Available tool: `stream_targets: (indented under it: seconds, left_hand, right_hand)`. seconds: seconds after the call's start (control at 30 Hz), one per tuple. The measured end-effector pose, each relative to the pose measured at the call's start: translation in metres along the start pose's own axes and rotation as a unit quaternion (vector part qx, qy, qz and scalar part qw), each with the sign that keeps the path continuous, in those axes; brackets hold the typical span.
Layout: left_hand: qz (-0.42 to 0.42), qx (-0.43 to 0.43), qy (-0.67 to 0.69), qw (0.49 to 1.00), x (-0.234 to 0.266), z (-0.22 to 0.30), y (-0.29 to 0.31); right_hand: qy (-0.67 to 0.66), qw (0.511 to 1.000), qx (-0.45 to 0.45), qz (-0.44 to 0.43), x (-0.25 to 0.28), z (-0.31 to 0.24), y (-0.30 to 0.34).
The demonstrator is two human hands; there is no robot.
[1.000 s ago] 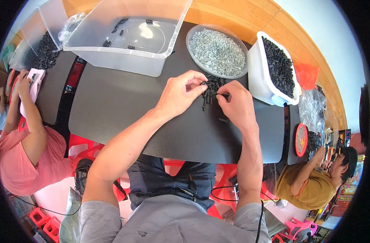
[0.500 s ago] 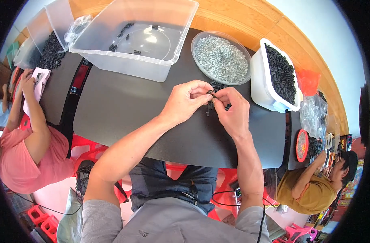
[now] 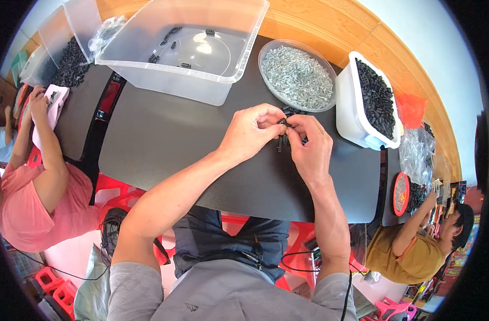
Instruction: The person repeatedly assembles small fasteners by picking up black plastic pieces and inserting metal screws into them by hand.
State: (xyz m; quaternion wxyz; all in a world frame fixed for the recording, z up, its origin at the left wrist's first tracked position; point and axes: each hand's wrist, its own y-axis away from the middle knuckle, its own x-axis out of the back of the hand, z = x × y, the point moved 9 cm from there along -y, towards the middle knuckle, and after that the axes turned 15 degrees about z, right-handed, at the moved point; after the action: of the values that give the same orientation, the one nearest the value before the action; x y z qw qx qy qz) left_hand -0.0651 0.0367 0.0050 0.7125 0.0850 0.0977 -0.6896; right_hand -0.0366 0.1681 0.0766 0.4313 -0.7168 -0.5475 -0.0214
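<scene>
Over the dark table, my left hand and my right hand meet at their fingertips. Between them they pinch a small black plastic part; its exact kind is too small to make out. More black pieces show just below and behind the fingers, partly hidden by my hands. Beyond the hands stands a round clear tub heaped with small shiny metal pieces. To its right is a white bin full of black plastic parts.
A large clear plastic box with several black pieces sits at the back left. A person in pink works at the left, and another in a brown shirt at the right. A red-rimmed bowl stands near the latter.
My hands stay together with the black part between the fingertips, the part slightly turned. The whole view has shifted a little. The person at the right has raised an arm.
</scene>
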Motion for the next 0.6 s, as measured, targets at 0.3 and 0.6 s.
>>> stream_targets:
  seconds: [0.3,0.6]
  left_hand:
    - [-0.004,0.010,-0.041,0.999,0.000,0.003,0.000]
    - [-0.008,-0.025,-0.093,0.995,0.001,0.001,0.002]
  right_hand:
    - [-0.189,0.967,-0.172,0.017,0.003,0.030,0.001]
    - [-0.251,0.927,-0.279,0.006,0.003,0.043,0.001]
